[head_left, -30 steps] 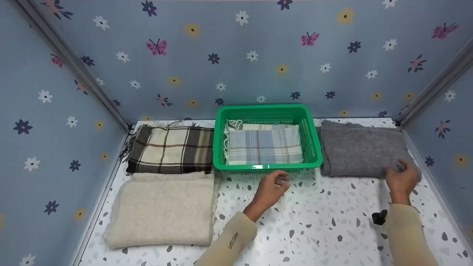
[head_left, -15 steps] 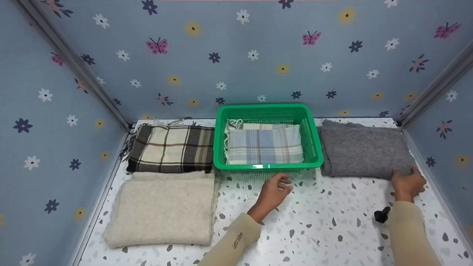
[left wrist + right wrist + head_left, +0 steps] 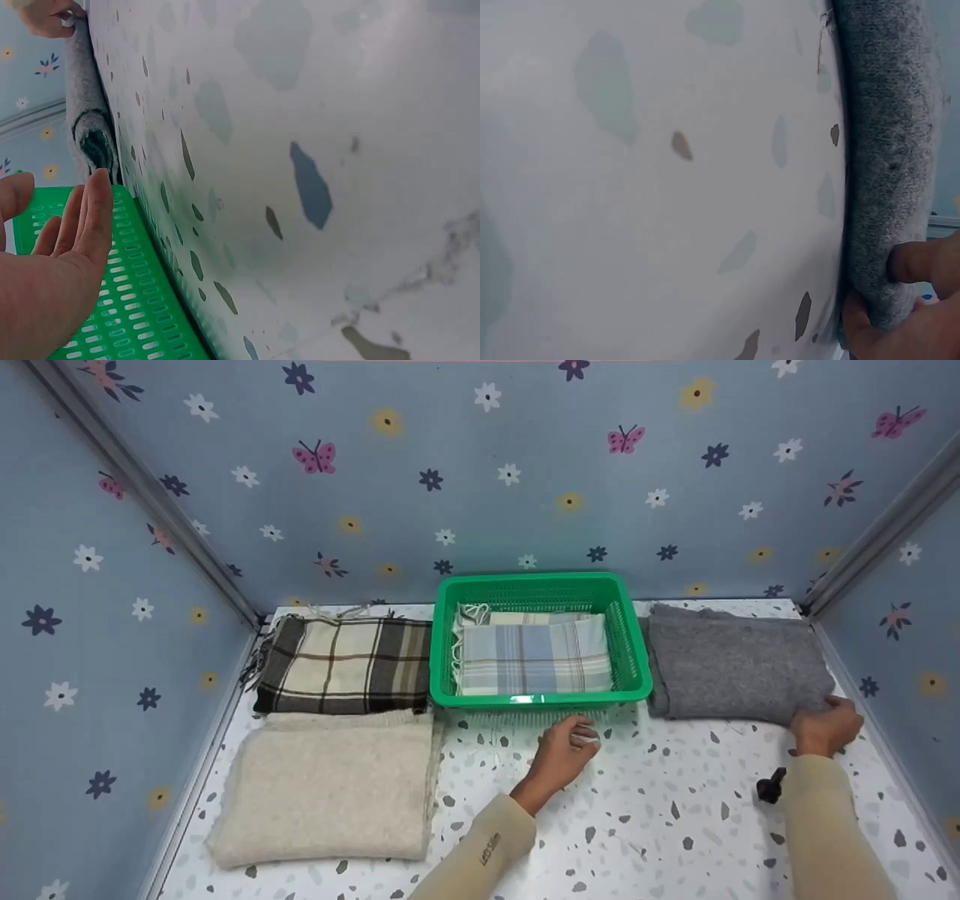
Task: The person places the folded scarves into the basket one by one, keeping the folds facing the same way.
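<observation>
A folded grey scarf (image 3: 739, 667) lies flat to the right of the green basket (image 3: 540, 700). Its near right corner is pinched between thumb and fingers of my right hand (image 3: 826, 727); the right wrist view shows the thumb on one side of the thick grey fold (image 3: 892, 165) and a finger on the other. My left hand (image 3: 564, 750) hovers just in front of the basket, fingers loosely extended and holding nothing. In the left wrist view that hand (image 3: 64, 262) is beside the basket's slotted wall (image 3: 127, 300). Inside the basket rests a folded blue-and-white plaid scarf (image 3: 536, 656).
Left of the basket lies a dark-and-cream plaid scarf (image 3: 341, 664) with fringe, and nearer a folded cream knit cloth (image 3: 326, 787). A small black object (image 3: 770, 787) shows beside the right sleeve. Flowered panels (image 3: 480, 472) enclose the speckled table (image 3: 645, 825) at back and sides.
My right hand has moved slightly right along the grey scarf's near edge and now grips its corner. The left hand has drifted slightly right and nearer.
</observation>
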`<act>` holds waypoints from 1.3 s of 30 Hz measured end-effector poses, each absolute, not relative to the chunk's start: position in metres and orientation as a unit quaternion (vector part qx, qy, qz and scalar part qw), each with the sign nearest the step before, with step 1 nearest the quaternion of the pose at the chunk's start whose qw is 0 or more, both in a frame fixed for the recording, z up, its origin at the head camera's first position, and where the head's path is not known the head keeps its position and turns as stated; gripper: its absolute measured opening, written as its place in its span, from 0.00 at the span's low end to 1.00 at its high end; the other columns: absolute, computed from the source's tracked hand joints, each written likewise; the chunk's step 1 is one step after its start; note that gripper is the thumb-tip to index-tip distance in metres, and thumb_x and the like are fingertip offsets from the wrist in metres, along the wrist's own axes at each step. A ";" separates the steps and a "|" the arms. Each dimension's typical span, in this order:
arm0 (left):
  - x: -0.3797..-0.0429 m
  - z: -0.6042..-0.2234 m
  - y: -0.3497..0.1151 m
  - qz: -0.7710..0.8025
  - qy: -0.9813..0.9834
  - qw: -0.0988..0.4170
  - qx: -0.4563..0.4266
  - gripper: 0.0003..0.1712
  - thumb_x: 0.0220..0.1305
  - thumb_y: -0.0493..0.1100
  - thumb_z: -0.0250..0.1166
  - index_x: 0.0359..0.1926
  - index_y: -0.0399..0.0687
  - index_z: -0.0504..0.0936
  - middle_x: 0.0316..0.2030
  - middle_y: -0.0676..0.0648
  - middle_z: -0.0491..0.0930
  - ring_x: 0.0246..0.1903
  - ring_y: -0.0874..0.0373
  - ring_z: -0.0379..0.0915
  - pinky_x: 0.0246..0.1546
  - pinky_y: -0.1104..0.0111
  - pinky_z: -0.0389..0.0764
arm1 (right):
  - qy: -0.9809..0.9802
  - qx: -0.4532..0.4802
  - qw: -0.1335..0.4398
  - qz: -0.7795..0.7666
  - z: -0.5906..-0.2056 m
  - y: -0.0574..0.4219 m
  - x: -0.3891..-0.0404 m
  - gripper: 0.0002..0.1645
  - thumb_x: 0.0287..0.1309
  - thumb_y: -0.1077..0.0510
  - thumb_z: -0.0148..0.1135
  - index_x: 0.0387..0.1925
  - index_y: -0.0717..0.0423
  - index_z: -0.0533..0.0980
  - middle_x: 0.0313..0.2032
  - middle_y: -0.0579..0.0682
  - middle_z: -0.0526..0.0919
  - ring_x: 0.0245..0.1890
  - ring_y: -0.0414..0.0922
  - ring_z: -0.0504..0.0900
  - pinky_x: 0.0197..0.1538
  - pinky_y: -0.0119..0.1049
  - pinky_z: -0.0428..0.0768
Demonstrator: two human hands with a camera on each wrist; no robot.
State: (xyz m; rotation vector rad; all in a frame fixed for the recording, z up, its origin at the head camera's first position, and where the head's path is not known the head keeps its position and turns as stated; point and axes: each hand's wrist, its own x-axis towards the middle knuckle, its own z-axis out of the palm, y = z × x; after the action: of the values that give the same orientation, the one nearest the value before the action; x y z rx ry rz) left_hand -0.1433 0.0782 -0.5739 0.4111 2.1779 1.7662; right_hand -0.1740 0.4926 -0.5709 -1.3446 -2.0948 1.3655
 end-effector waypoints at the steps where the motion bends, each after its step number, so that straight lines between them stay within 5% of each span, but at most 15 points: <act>1: -0.143 -0.574 0.079 0.618 0.758 0.157 0.142 0.22 0.77 0.38 0.63 0.66 0.33 0.76 0.55 0.38 0.84 0.53 0.46 0.84 0.51 0.61 0.85 | -0.730 -0.466 0.151 0.477 -0.571 0.493 -0.174 0.35 0.70 0.64 0.48 0.77 0.61 0.65 0.78 0.62 0.61 0.77 0.57 0.61 0.73 0.56 0.69; 11: -0.144 -0.576 0.093 0.629 0.752 0.153 0.124 0.24 0.76 0.38 0.64 0.68 0.33 0.75 0.56 0.36 0.84 0.51 0.48 0.85 0.49 0.63 0.85 | -0.805 -0.407 0.128 0.412 -0.574 0.500 -0.165 0.36 0.64 0.68 0.45 0.74 0.71 0.65 0.72 0.73 0.67 0.73 0.68 0.66 0.74 0.59 0.66; 25: -0.145 -0.580 0.106 0.655 0.728 0.173 0.106 0.27 0.75 0.36 0.64 0.70 0.30 0.72 0.58 0.32 0.81 0.53 0.46 0.84 0.45 0.62 0.86 | -0.836 -0.368 0.087 0.397 -0.573 0.509 -0.152 0.34 0.65 0.67 0.50 0.73 0.71 0.66 0.74 0.73 0.65 0.74 0.69 0.64 0.72 0.62 0.67; 33: -0.142 -0.581 0.114 0.654 0.732 0.168 0.092 0.27 0.72 0.35 0.66 0.69 0.31 0.73 0.58 0.33 0.81 0.53 0.45 0.84 0.49 0.62 0.85 | -0.856 -0.338 0.058 0.388 -0.572 0.515 -0.142 0.34 0.66 0.68 0.52 0.74 0.72 0.65 0.74 0.74 0.64 0.71 0.69 0.66 0.50 0.48 0.75; 39: -0.139 -0.581 0.117 0.656 0.730 0.170 0.089 0.27 0.72 0.35 0.66 0.68 0.31 0.74 0.58 0.34 0.82 0.54 0.45 0.84 0.51 0.62 0.85 | -0.865 -0.312 0.060 0.388 -0.573 0.517 -0.134 0.34 0.66 0.68 0.56 0.72 0.74 0.65 0.72 0.76 0.65 0.72 0.70 0.64 0.64 0.60 0.72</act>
State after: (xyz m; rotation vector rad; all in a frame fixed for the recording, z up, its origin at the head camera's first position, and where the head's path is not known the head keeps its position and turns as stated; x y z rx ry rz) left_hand -0.1395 0.1171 -0.5808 0.2516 2.0742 1.8633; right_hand -0.1339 0.5175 -0.5731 -0.9431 -2.6201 1.1742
